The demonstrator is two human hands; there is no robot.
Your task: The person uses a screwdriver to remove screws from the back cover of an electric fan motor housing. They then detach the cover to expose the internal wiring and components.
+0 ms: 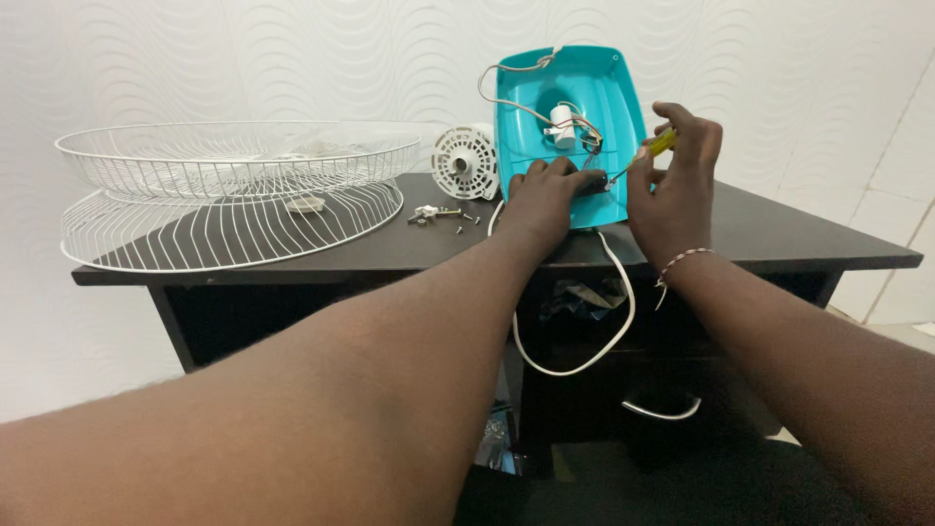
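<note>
Both hands (609, 190) meet on teal housing (609, 93) — screwdriver (648, 156) between.

Glossy teal plastic housing (604, 88)

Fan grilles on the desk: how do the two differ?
The upper grille sits bowl-up, open side facing the ceiling; the lower grille lies beneath it, tilted, its spokes fanning toward the desk edge. The upper one shows a deep rim with ring wires; the lower one looks flatter, mostly radial wires. The lower one overhangs the desk's left end. Both are white wire, round and stacked together.
</note>
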